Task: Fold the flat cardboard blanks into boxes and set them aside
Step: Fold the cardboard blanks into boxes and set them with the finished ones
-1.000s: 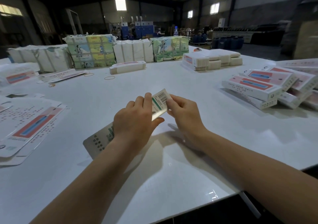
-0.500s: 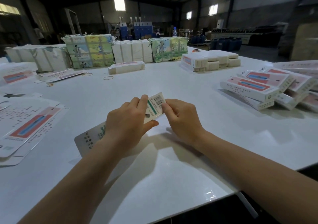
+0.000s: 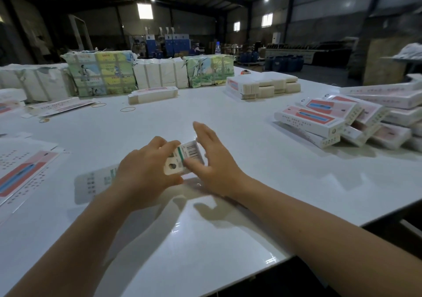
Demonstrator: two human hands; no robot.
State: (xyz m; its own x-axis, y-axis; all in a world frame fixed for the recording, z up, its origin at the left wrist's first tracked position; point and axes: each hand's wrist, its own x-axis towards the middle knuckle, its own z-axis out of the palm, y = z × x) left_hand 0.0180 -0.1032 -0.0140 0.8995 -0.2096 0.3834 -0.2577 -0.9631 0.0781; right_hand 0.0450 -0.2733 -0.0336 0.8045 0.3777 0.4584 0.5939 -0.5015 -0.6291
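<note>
A long white carton (image 3: pixel 96 182) lies across the white table (image 3: pixel 205 239) in front of me, its left part jutting out past my left wrist. My left hand (image 3: pixel 146 171) grips the carton near its right end, fingers curled over the top. The end flap (image 3: pixel 182 159), with a barcode, a green stripe and a hang hole, faces me. My right hand (image 3: pixel 214 164) has its fingers straight and spread, with the thumb pressing on that flap.
Flat printed blanks (image 3: pixel 20 178) lie at the left. Finished red-and-blue boxes (image 3: pixel 331 123) are piled at the right. Bundled stacks of blanks (image 3: pixel 102 75) line the far side, with a loose carton (image 3: pixel 153 94) and rubber bands (image 3: pixel 127 109) before them. The table edge runs near right.
The end flap has folded down toward me, showing its hang hole. My right hand let go its pinch and opened out, thumb against the flap. The hands sit slightly lower.
</note>
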